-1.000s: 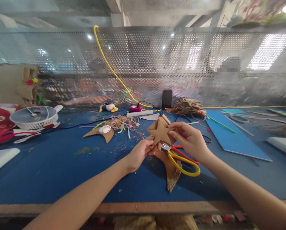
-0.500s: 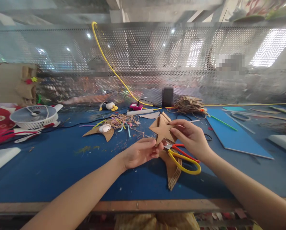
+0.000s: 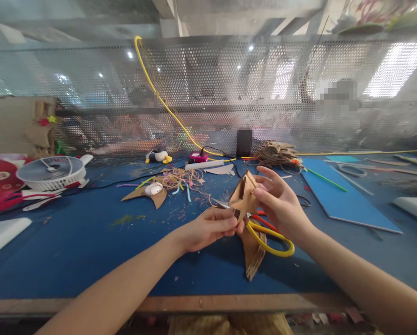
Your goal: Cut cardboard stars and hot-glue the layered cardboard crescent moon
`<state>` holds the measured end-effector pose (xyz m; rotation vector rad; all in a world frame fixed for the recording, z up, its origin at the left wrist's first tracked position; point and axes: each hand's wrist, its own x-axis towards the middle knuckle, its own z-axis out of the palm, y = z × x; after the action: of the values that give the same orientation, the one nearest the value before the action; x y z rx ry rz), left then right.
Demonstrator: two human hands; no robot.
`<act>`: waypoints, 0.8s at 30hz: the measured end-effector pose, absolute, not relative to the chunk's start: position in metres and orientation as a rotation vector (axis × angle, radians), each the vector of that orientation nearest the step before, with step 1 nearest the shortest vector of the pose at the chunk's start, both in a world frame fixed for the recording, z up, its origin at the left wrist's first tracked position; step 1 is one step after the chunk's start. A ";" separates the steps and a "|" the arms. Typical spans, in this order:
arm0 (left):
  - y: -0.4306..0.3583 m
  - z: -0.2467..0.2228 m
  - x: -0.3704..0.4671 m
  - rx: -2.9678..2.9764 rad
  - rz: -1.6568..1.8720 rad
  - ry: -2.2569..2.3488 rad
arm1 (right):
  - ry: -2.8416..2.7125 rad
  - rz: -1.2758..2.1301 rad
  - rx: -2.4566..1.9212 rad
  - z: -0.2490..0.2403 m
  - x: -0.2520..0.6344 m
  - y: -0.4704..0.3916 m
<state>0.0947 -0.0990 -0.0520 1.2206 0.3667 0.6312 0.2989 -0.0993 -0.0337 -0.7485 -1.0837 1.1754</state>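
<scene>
Between my two hands is a brown cardboard star (image 3: 245, 197), tilted so that a dark gap shows along its edge. My left hand (image 3: 217, 228) pinches its lower left point between thumb and fingers. On the other side my right hand (image 3: 281, 200) grips the star's right edge with thumb and fingertips. Under the hands lie scissors (image 3: 276, 251) with yellow and red handles, their blades partly hidden by the star and my left hand. Beneath the scissors is a curved piece of layered corrugated cardboard (image 3: 253, 260) on the blue table.
A blue board (image 3: 351, 200) with a green stick lies to the right. Left of my hands are a cardboard scrap (image 3: 159, 200) and tangled twine (image 3: 185, 177). A white fan (image 3: 51, 172) stands far left. Perforated metal mesh (image 3: 208, 93) runs along the back.
The star has turned from facing me flat to a tilted, edge-on angle. My left hand has shifted slightly right and down, and my right-hand fingers have spread a little.
</scene>
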 end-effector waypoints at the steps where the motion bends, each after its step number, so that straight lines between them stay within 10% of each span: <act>1: -0.100 -0.051 0.095 1.230 0.621 0.364 | -1.052 1.186 -0.766 -0.033 0.298 -0.100; 24: -0.103 -0.053 0.100 1.186 0.701 0.468 | -1.163 1.341 -0.827 -0.035 0.299 -0.105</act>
<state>0.0998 -0.1028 -0.0534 1.1862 0.4683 0.7014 0.2989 -0.1049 -0.0352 -0.8272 -1.1633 1.3409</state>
